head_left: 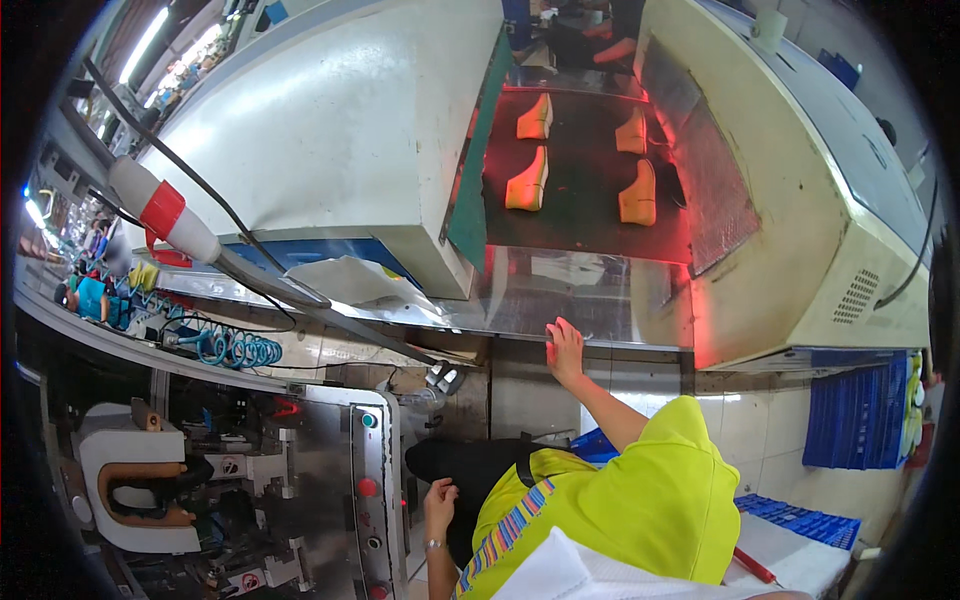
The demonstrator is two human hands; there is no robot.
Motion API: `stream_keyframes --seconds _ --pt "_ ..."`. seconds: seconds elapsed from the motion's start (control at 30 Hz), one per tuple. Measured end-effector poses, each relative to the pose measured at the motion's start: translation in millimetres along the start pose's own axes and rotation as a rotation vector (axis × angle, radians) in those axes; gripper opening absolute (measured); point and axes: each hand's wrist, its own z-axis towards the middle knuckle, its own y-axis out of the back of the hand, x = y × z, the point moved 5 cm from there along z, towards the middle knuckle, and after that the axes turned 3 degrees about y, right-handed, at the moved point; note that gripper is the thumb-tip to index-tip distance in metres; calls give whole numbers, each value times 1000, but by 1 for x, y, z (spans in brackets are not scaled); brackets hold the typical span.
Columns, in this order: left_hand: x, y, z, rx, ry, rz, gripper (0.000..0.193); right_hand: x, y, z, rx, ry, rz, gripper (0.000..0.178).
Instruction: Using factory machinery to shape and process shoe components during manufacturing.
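My right hand (565, 352) reaches out to the metal edge (580, 290) in front of the conveyor. Its fingers are apart and slightly bent, with nothing held. Low beside my dark trousers hangs my left hand (440, 505), loosely open and without anything visible in it. On the dark conveyor belt (585, 215), under red light, several tan shoe wedges stand apart in two columns. The nearer pair is a left wedge (527, 181) and a right wedge (638, 194); behind them are another left wedge (535, 118) and another right one (631, 132).
Large pale machine housings flank the belt, one left (330, 130) and one right (820, 230). A control panel with buttons (375, 480) stands by my left hand. Blue crates (850, 415) are stacked at right. Another person (605, 45) is at the belt's far end.
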Motion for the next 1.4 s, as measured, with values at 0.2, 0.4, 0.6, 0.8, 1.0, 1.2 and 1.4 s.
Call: stream_keyframes --seconds 0.2,0.4,0.6,0.8,1.0,1.2,1.4 --pt "168 -15 32 -448 339 -482 10 0 -20 -22 182 38 -347 59" --pt "253 -45 -4 -365 280 -48 18 10 -33 -23 135 5 -449 66" --pt "200 -43 4 -362 213 19 19 11 -32 -26 133 -86 -402 68" --pt "207 -50 18 -307 220 42 19 -1 -27 -30 118 -31 -486 74" --pt "256 -49 4 -356 252 2 19 15 -32 -23 169 -20 -488 70" --pt "159 -45 6 -328 172 -18 21 -1 -30 -27 104 -29 -473 74" --pt "197 -43 10 -343 244 4 17 11 -35 -26 164 -35 -441 72"
